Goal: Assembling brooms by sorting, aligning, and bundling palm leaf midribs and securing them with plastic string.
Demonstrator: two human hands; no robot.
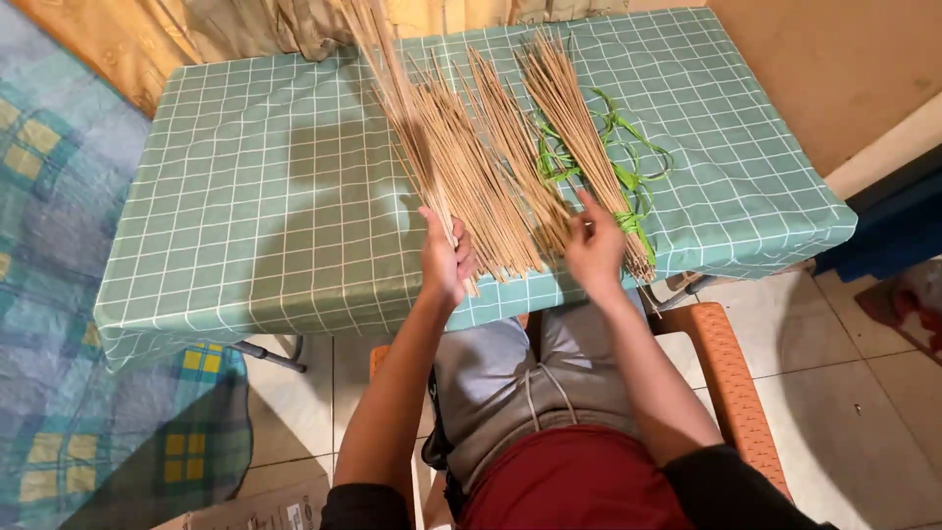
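Long thin tan sticks lie in several loose bundles on a table covered by a green checked cloth. My left hand grips a bunch of the sticks near their lower ends at the table's front edge. My right hand rests with fingers spread on the ends of the neighbouring bundle. Green plastic strips lie tangled under and beside the rightmost bundle.
I sit on an orange chair at the table's front edge. A patterned blue and yellow mat covers the floor to the left. A curtain hangs behind the table. Tiled floor and a dark blue object lie to the right.
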